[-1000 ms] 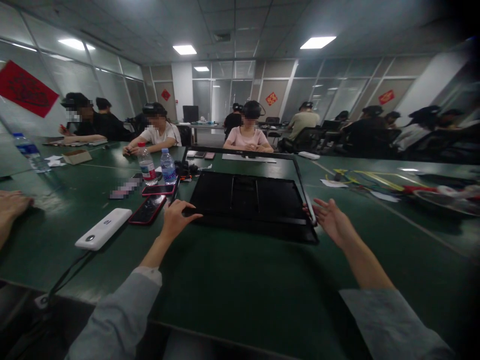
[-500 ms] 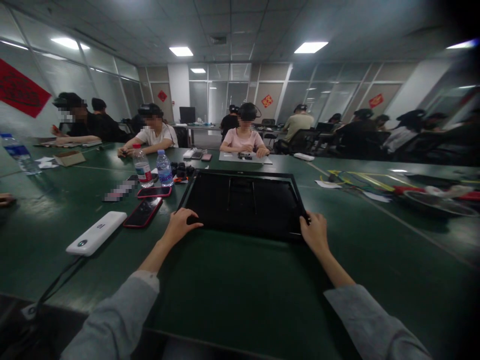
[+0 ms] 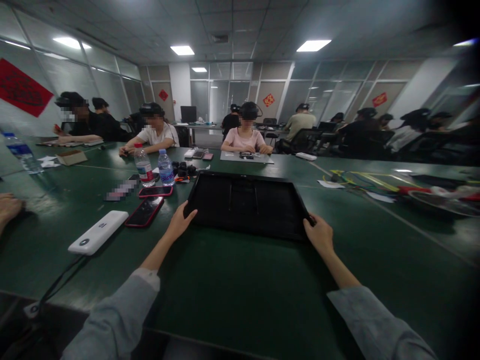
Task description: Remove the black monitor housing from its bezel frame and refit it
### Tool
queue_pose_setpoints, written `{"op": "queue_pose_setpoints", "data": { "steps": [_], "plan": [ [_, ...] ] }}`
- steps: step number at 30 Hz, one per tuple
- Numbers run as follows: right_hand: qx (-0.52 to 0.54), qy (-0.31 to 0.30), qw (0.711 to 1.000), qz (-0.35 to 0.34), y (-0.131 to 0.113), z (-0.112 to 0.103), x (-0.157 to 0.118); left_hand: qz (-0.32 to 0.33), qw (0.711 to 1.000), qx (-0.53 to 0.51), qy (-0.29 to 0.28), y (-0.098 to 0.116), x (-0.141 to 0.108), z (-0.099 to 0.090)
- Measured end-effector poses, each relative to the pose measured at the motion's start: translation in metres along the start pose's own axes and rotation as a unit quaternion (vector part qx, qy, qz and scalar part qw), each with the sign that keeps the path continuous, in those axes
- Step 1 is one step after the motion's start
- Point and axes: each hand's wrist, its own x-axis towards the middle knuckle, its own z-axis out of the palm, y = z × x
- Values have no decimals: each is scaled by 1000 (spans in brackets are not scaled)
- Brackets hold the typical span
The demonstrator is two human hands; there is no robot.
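Observation:
A black rectangular shell with a raised rim, which looks like a monitor casing (image 3: pixel 245 227), is in front of me at the green table (image 3: pixel 240 290). Two thin upright ridges show inside it. My left hand (image 3: pixel 180 221) is closed on its left edge near the front corner, thumb on top and the other fingers mostly hidden behind the rim. On the opposite side, my right hand (image 3: pixel 318 234) grips the right edge near the front corner. Whether the casing rests on the table or is slightly lifted, I cannot tell.
Left of the casing lie a white power bank (image 3: pixel 99 232) with a cable, a red-edged phone (image 3: pixel 145 212) and two bottles, one red-capped (image 3: pixel 144 167). Another person's hand (image 3: pixel 9 207) rests at the far left. A pan (image 3: pixel 444 202) and yellow strips (image 3: pixel 363 180) are on the right.
My left hand has closed from a spread thumb and finger onto the casing's left edge. The casing has shifted slightly right. Another person's hand has come further into view at the left.

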Motion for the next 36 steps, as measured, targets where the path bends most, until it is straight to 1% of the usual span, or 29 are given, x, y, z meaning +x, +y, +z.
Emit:
{"op": "queue_pose_setpoints", "data": {
  "steps": [2, 5, 7, 8, 10, 12, 15, 18, 21, 26, 31, 36],
  "plan": [
    [3, -6, 1000, 1, -3, -1, -3, -7, 1000, -16, 15, -4, 4, -2],
    [44, -25, 998, -34, -10, 3, -7, -5, 997, 45, 57, -10, 8, -10],
    [79, -48, 993, -67, -16, 9, -11, -40, 990, 98, 90, -15, 9, -18],
    [94, -63, 990, -80, -19, 13, -13, -72, 984, 118, 115, -17, 9, -23],
    [118, -89, 985, -94, -25, 21, -16, -118, 971, 155, 142, -19, 9, -33],
    [133, -104, 981, -99, -30, 27, -18, -137, 963, 184, 139, -19, 7, -41],
    [133, -101, 981, -94, -31, 32, -19, -124, 963, 208, 120, -16, 3, -46],
    [127, -93, 983, -91, -28, 33, -16, -107, 962, 225, 111, -12, 0, -45],
    [125, -94, 983, -92, -24, 32, -13, -116, 961, 227, 112, -12, 0, -44],
    [119, -100, 983, -95, -22, 32, -12, -118, 962, 221, 109, -17, 2, -43],
    [105, -96, 984, -102, -24, 32, -14, -150, 958, 222, 103, -18, 1, -40],
    [118, -85, 983, -111, -23, 34, -14, -138, 961, 221, 98, -15, -1, -40]
  ]
}}
